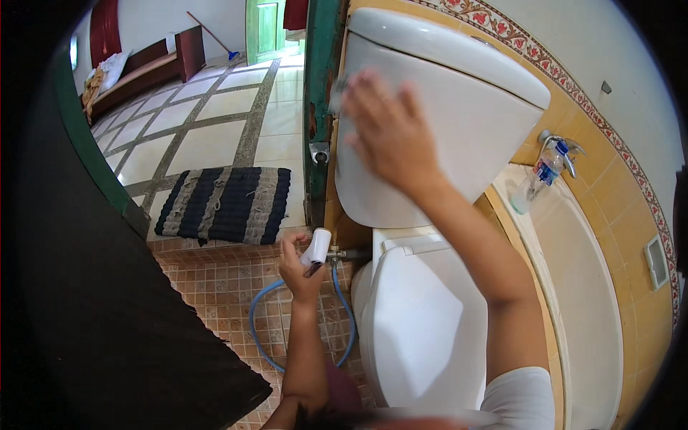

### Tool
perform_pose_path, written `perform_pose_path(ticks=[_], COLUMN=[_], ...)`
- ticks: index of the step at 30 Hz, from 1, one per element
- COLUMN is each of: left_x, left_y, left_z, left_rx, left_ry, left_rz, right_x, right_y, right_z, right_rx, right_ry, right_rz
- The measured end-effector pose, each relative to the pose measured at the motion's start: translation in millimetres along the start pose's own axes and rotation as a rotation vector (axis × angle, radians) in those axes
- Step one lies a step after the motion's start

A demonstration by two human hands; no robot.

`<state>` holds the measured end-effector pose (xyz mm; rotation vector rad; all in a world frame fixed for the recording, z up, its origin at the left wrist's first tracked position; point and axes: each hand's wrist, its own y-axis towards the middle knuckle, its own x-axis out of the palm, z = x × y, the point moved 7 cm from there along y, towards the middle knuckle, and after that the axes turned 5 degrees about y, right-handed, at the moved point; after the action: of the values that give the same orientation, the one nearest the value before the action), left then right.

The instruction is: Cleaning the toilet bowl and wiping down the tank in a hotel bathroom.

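My right hand [384, 123], blurred, lies over the upper left part of the white toilet tank [462, 134]; whether it holds anything cannot be told, though a pale blur shows by its fingertips. Below the tank, the toilet's white lid [419, 322] is down. My left hand [302, 269] holds a white handheld bidet sprayer [321, 245] beside the wall valve [336, 254], left of the bowl. A blue hose [258, 306] hangs in a loop beneath that hand, over the small brown floor tiles.
A green door frame [317, 107] stands close at the tank's left. Beyond it, a striped mat [226, 204] lies on the raised step. At right, a plastic bottle [537, 180] stands by a faucet [572, 150] on the bathtub rim [543, 285]. A dark, ragged-edged door panel [134, 322] fills the lower left.
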<state>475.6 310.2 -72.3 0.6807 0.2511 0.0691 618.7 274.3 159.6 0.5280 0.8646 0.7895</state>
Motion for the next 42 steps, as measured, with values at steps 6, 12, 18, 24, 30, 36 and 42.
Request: perform_pose_path(ticks=[6, 12, 18, 24, 30, 36, 42], left_x=[-1.4, -12.6, -11.1, -9.3, -33.3, -16.5, -14.6], left_y=[-1.2, -1.7, 2.4, -3.9, 4.8, 2.2, -3.2], left_z=[5.3, -6.5, 13.3, 11.1, 21.7, 25.0, 20.1], left_rx=[0.028, -0.043, 0.015, -0.012, -0.021, -0.009, 0.004], left_ry=[-0.031, -0.027, -0.029, -0.073, -0.02, -0.021, 0.015], left_rz=[-0.002, -0.006, 0.03, -0.013, 0.068, 0.018, 0.023], right_x=[86.7, 8.1, 59.3, 55.4, -60.4, -39.9, 18.1], right_y=[-77.7, 70.5, 48.8, -100.2, -44.2, -15.5, -67.8], right_z=[-91.0, 4.5, -24.8, -68.5, 80.1, 43.8, -20.2], right_rx=[-0.434, -0.067, -0.124, -0.408, 0.252, 0.128, -0.293], right_ry=[-0.176, -0.217, -0.508, 0.003, -0.199, 0.188, 0.018], right_rz=[-0.449, -0.083, -0.397, -0.232, 0.278, 0.299, 0.011])
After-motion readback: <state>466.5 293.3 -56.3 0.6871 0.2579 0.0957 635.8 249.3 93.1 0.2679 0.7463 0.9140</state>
